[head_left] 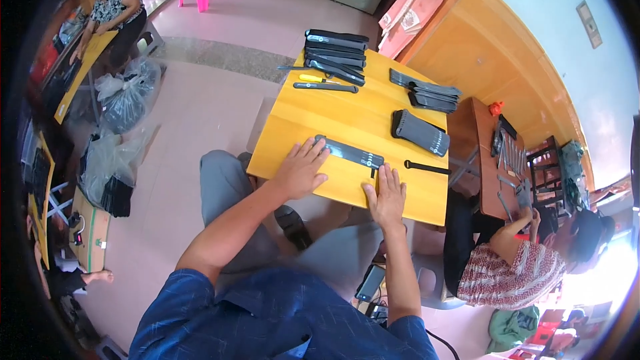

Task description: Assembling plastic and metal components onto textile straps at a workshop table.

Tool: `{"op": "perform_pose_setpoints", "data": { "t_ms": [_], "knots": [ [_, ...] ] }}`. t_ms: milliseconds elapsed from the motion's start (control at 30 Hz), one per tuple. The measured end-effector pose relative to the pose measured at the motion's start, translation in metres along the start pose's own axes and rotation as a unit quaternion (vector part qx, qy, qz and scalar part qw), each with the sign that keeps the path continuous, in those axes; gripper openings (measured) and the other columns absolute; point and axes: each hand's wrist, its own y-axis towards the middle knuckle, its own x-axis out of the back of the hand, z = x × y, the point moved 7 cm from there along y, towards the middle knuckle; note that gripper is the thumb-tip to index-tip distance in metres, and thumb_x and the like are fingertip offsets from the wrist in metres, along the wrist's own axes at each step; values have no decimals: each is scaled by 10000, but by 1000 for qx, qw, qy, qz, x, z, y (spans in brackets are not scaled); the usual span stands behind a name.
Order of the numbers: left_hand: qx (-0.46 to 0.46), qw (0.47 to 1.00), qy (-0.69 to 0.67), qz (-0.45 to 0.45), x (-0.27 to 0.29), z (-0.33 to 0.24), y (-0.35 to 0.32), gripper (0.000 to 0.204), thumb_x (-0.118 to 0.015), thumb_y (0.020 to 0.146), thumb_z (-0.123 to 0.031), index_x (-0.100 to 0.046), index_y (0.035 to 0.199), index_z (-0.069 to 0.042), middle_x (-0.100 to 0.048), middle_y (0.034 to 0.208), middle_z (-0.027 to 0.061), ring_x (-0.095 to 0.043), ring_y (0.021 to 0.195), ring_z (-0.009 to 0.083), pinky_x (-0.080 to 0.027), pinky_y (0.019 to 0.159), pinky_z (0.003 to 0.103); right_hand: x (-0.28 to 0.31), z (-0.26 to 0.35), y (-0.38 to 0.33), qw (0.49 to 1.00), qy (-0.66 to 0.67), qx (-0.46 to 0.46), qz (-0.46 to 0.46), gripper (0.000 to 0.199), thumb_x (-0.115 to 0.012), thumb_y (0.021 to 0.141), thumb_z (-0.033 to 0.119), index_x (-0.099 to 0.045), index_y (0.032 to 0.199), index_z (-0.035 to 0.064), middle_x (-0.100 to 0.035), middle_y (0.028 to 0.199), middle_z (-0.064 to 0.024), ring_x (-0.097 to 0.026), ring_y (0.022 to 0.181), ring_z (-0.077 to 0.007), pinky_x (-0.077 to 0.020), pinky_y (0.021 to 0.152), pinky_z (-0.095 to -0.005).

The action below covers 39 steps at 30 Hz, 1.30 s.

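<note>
left hand (300, 168): i see my grip flat and spread on the yellow desk (347, 117), fingertips touching the near end of the long black strip (351, 152), clasping nothing.
black strip: lies flat on the desk between my hands, running from 10 to 4 o'clock.
right hand (388, 195): grip flat and open at the desk's near edge, fingers just beside the strip's far end.
black pouch (420, 132): at 1 o'clock from the strip.
black stack (336, 52): at 12 o'clock, far edge.
</note>
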Motion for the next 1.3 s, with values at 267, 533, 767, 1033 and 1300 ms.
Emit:
{"op": "perform_pose_setpoints", "data": {
  "t_ms": [267, 533, 767, 1033, 1300],
  "knots": [
    [-12, 1000, 7, -7, -2, 1, -3, 715, -599, 969, -433, -424, 1551, -56, -327, 1655, 167, -249, 1541, 398, -226, 1231, 564, -1, 54, 17, 995, 27, 56, -75, 770, -524, 1006, 553, -421, 1534, 2, -358, 1634, -197, -306, 1523, -386, -257, 1191, -646],
    [-82, 996, 29, -15, -3, -37, 13, 810, -613, 951, -532, -399, 1562, -46, -347, 1642, 181, -261, 1543, 386, -217, 1231, 576, -23, 53, 14, 996, -4, 55, -64, 783, -505, 1010, 562, -377, 1569, 28, -327, 1658, -166, -291, 1535, -365, -260, 1176, -667],
    [-48, 998, 16, 31, -10, -22, 11, 880, -573, 954, -593, -356, 1574, -8, -307, 1666, 173, -235, 1564, 334, -199, 1241, 571, -22, 46, 15, 998, 13, 53, -40, 806, -473, 1006, 611, -356, 1593, 70, -289, 1680, -141, -244, 1557, -346, -240, 1199, -650],
    [7, 1000, -16, 16, 6, 6, -5, 869, -609, 953, -523, -314, 1590, -12, -278, 1680, 164, -236, 1562, 346, -212, 1242, 552, -18, 25, 10, 999, 37, -8, -32, 842, -478, 994, 636, -343, 1602, 70, -228, 1698, -166, -206, 1572, -331, -194, 1229, -617],
    [2, 1000, 3, -4, 9, 1, -8, 845, -592, 966, -523, -337, 1577, 1, -300, 1669, 166, -250, 1557, 341, -229, 1235, 559, -15, 68, 22, 996, -6, 65, -56, 820, -499, 992, 616, -378, 1580, 57, -272, 1678, -182, -241, 1558, -347, -198, 1224, -617]
  ]
}}
